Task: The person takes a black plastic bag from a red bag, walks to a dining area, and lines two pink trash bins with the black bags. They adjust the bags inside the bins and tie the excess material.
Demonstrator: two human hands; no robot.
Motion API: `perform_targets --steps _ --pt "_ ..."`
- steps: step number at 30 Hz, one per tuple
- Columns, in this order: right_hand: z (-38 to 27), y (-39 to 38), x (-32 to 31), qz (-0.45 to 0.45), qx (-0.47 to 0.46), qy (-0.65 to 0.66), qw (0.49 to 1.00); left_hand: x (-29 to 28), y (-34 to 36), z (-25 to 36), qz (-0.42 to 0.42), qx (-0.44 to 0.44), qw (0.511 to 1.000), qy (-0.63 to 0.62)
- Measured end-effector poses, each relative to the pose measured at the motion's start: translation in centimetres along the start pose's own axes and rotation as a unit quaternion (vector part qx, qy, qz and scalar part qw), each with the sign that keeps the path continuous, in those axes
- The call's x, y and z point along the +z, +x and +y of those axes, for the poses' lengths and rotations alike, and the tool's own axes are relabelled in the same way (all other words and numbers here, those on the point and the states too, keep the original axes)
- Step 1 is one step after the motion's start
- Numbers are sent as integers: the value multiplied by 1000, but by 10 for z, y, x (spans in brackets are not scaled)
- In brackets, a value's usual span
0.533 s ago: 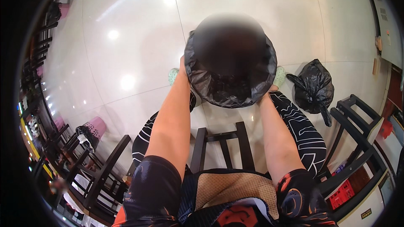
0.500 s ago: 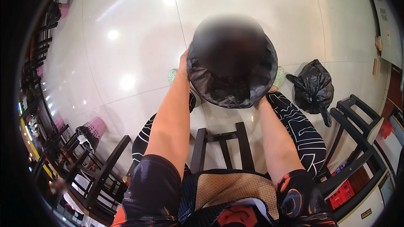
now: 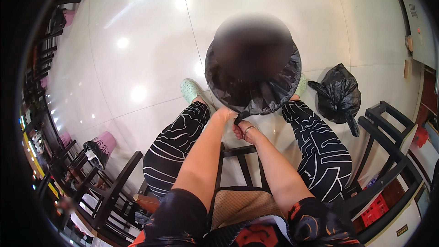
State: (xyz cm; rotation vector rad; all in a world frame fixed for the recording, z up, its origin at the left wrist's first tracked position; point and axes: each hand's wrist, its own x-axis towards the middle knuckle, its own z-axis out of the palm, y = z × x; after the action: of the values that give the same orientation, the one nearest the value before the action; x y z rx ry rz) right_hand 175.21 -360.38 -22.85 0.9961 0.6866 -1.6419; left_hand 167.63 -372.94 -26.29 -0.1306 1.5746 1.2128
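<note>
A round bin lined with a black plastic bag (image 3: pixel 270 98) stands on the floor between my feet; its middle is smeared dark, so the inside cannot be made out. At the near rim, my left hand (image 3: pixel 224 115) is closed at a gathered twist of the bag's edge, its fingertips partly hidden. Just beside it my right hand (image 3: pixel 244 131), with a bracelet at the wrist, pinches the same gathered plastic. Right of the bin, a filled black bag with its top tied (image 3: pixel 339 93) lies on the floor.
A dark wooden stool (image 3: pixel 240 151) stands between my knees. Chairs stand on the right (image 3: pixel 388 123) and left (image 3: pixel 120 185). A pink basket with a black liner (image 3: pixel 105 142) sits at left. A red crate (image 3: pixel 375 210) is low at right, and a pale cabinet (image 3: pixel 418 27) stands far right.
Both hands have left the bin's sides and come together at its near rim. The bag's edge there is now gathered into a twist between them.
</note>
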Motion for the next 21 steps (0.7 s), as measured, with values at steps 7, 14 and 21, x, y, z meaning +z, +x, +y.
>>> perform_targets --steps 7,14,21 --pt "-53 -25 -4 169 -322 -109 925 -31 9 40 172 158 964 129" --pt "-115 6 34 325 -292 -451 778 43 9 38 351 146 924 41" --pt "-131 -10 -23 405 -487 -633 446 -40 -51 194 -140 -10 981 132"
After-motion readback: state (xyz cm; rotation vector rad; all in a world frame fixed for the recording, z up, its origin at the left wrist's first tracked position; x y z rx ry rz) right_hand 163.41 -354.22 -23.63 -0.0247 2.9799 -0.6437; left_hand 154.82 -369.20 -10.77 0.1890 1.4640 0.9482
